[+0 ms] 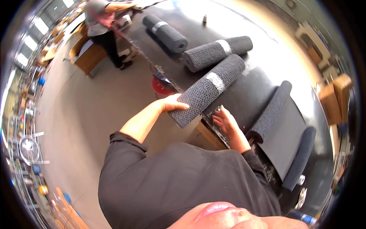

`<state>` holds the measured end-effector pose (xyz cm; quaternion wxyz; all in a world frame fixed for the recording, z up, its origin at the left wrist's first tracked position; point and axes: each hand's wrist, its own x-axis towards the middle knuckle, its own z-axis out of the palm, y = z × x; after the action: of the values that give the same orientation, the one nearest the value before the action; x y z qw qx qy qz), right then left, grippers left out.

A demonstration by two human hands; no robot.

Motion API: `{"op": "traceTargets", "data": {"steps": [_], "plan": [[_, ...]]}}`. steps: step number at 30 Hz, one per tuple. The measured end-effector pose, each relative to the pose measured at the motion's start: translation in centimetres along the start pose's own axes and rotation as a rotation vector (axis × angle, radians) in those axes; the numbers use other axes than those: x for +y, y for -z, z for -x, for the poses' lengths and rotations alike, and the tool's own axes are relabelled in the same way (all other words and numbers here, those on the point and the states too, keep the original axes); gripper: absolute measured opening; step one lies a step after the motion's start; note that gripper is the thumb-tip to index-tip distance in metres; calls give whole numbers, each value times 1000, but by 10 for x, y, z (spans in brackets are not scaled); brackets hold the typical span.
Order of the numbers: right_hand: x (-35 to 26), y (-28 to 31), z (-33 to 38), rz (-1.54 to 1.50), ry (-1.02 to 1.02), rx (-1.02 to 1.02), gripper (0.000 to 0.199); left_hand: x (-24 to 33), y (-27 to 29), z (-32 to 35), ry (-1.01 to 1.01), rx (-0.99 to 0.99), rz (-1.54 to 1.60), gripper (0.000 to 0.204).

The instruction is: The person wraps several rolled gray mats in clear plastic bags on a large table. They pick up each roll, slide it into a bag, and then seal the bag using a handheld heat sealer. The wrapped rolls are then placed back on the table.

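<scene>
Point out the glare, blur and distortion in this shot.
Head view: strong glare washes out the black table near its far end; fisheye bends the table edge and darkens the rim; the left hand on the grey roll looks sharp, clutter at the left rim smears.

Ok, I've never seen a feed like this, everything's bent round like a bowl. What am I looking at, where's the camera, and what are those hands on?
There is one picture, from a wide fisheye camera worn on a person's head and looking down, so straight edges curve toward the rim. There is no machine here: the black sleeves at the bottom are the wearer's own arms.

The left hand grips the near end of a grey textured roll with a pale band round its middle. The right hand rests flat by the edge of the dark table, just beside that roll and holding nothing.

On the table lie two more banded rolls, and to the right a partly unrolled dark mat. A red stool stands on the floor by the table. At top left another person works at the far end.
</scene>
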<state>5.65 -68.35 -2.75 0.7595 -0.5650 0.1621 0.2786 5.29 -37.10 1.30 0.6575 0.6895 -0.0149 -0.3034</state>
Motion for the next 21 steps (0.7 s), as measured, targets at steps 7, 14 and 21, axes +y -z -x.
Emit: {"op": "traceTargets", "data": {"steps": [7, 14, 21], "plan": [[-9, -21, -20, -760, -18, -248, 68, 60, -110, 28, -14, 309, -802, 96], [-7, 10, -14, -947, 171, -477, 70, 61, -99, -27, -142, 47, -186, 56], [-50, 35, 20, -76, 166, 6, 64, 67, -129, -86, 232, -175, 599, 54]]}}
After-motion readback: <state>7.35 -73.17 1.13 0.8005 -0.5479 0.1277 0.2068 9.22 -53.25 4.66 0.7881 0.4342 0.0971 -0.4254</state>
